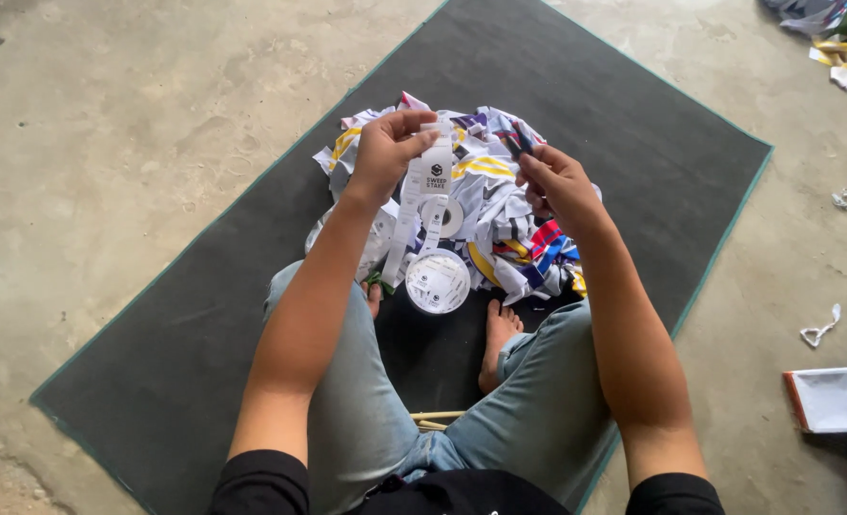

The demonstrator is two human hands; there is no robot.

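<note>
White label strip [433, 172] pinched in left hand [385, 153], right hand [557, 186] beside

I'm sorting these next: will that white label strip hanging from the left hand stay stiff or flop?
Probably floppy: the white label strip hangs limp below the left hand. It looks thin, so likely light and easily creased. The roll it trails toward might roll if nudged.

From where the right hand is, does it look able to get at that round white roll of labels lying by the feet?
Probably yes. The right hand hovers above the pile of cloth pieces, and the white roll lies uncovered just below, with nothing between. It holds something small, though.
</note>
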